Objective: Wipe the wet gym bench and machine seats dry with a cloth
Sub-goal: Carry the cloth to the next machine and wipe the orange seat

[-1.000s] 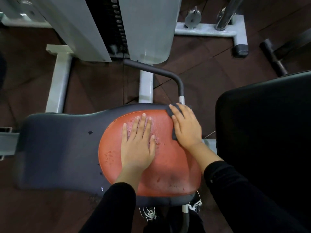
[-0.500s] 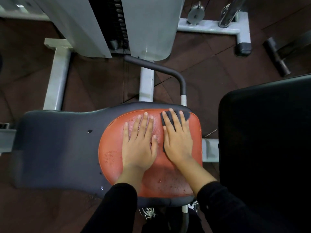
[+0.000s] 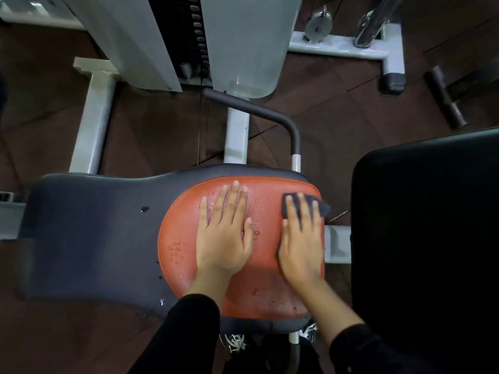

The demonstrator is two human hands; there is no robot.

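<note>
Head view, looking down on a gym machine seat. The padded seat [image 3: 89, 238] is dark grey vinyl with a rounded orange-red vinyl panel [image 3: 259, 287] set into its right part. The left hand [image 3: 224, 238] lies flat, palm down, on the orange-red panel, its fingers [image 3: 234, 201] straight and close together, pointing away from the person, holding nothing. The right hand [image 3: 301, 249] lies flat just beside it on the panel's right side, pressing a small dark grey cloth [image 3: 322, 207] against the surface; the straight, slightly spread fingers rest on top of the cloth and are not curled round it. The cloth shows beyond the fingertips and along the hand's left edge, and its far corner reaches the right rim of the panel. Water droplets [image 3: 175, 251] sit on the panel to the left of the left hand, with more near the panel's near edge, and a single larger drop [image 3: 145, 209] lies on the dark grey vinyl. Both forearms wear black sleeves [image 3: 189, 333]. Beyond the seat, a curved dark grey handle bar [image 3: 270, 114] rises from a white post, in front of the pale grey machine housing [image 3: 243, 41]. A black padded cushion [image 3: 426, 238] fills the right side, well clear of the hands. The floor [image 3: 151, 130] is dark reddish brown.
</note>
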